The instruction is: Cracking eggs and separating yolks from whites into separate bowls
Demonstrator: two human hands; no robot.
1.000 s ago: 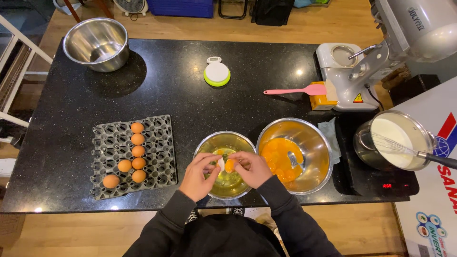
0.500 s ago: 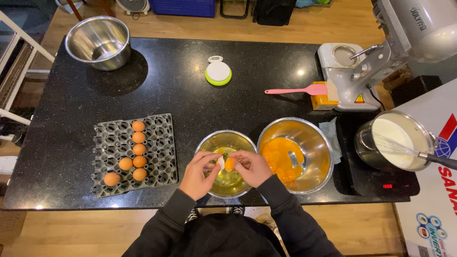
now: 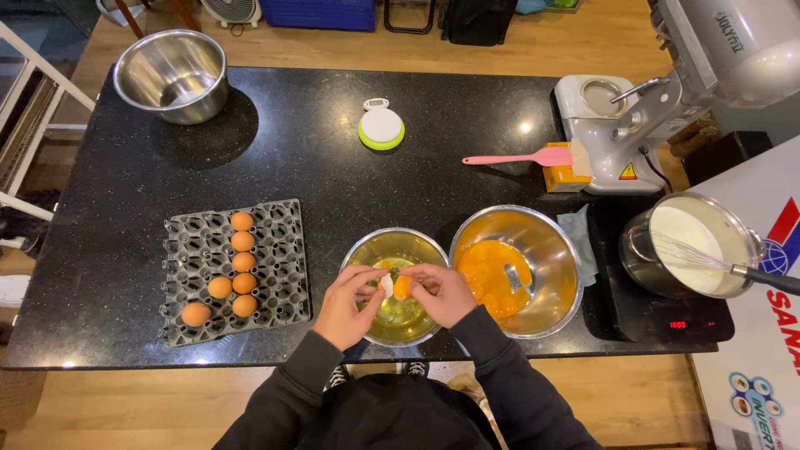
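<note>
A cracked egg [image 3: 395, 287], its pale shell split in two with an orange yolk showing between the halves, is held over a steel bowl [image 3: 397, 250] at the near edge of a black speckled counter [image 3: 317, 158]; the left hand [image 3: 346, 304] pinches one shell half in curled fingers and the right hand [image 3: 442, 293] pinches the other, fingertips almost meeting; clear liquid pools in the bowl beneath. At 3 o'clock of that bowl, touching it, a larger steel bowl [image 3: 546, 250] holds several yolks; at 9 o'clock a grey egg tray [image 3: 283, 250] carries seven brown eggs. Far off at 11 o'clock stands an empty-looking steel bowl [image 3: 171, 75]; at 12 o'clock lies a small round white and green scale [image 3: 382, 127]; at 1 o'clock a pink spatula [image 3: 517, 157] lies beside a grey stand mixer [image 3: 625, 125]; a pot of white liquid [image 3: 687, 242] with a whisk sits at the right end; wooden floor surrounds the counter.
</note>
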